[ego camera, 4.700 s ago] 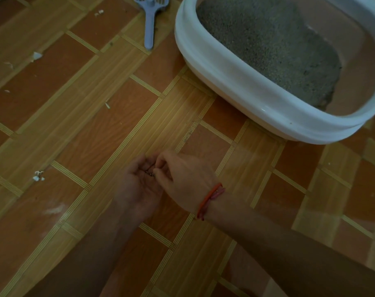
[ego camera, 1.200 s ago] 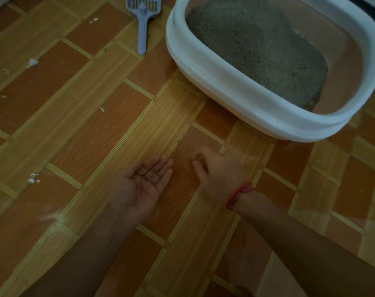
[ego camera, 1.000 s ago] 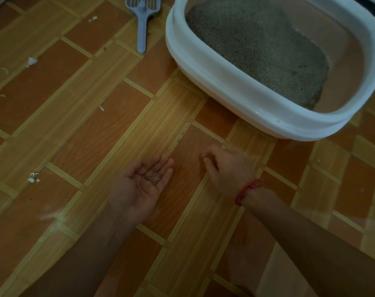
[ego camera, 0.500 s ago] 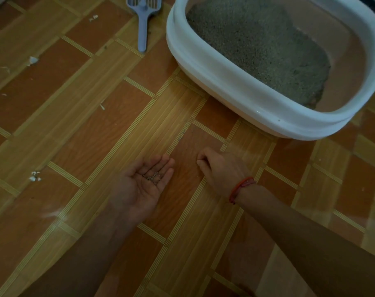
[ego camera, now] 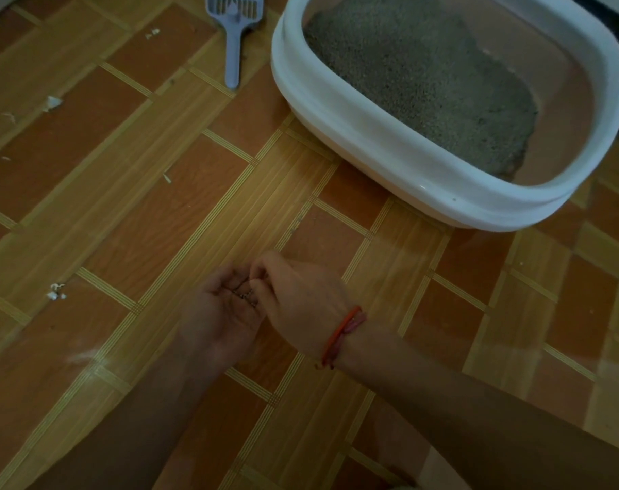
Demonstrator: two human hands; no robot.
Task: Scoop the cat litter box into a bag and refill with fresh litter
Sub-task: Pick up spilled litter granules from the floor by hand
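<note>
White scraps [ego camera: 56,291] lie on the floor [ego camera: 124,206], well out to the left of the left grip [ego camera: 219,313]. More lie farther ahead on that side.

The left grip is palm up and released, its fingers loosely cupped. A few dark granules [ego camera: 246,296] sit in the hollow at the base of those fingers.

Far ahead of this grip, a grey scoop [ego camera: 234,40] lies flat on the floor. Its handle points back toward the hands and its slotted head is cut off by the top edge. It sits just left of the box and apart from it.

The right grip [ego camera: 301,298] is knuckles up, touching the left grip's right side. Its fingertips are bunched together and reach down onto the granules in the palm. Whether they grasp a granule or only touch the pile cannot be told. A red cord [ego camera: 340,334] circles the wrist behind it.

Ahead and to the right of the right grip, well apart from it, the white box [ego camera: 371,136] stands on the floor. Grey litter [ego camera: 424,72] is heaped toward its left side, and the bottom shows bare along the right wall.
</note>
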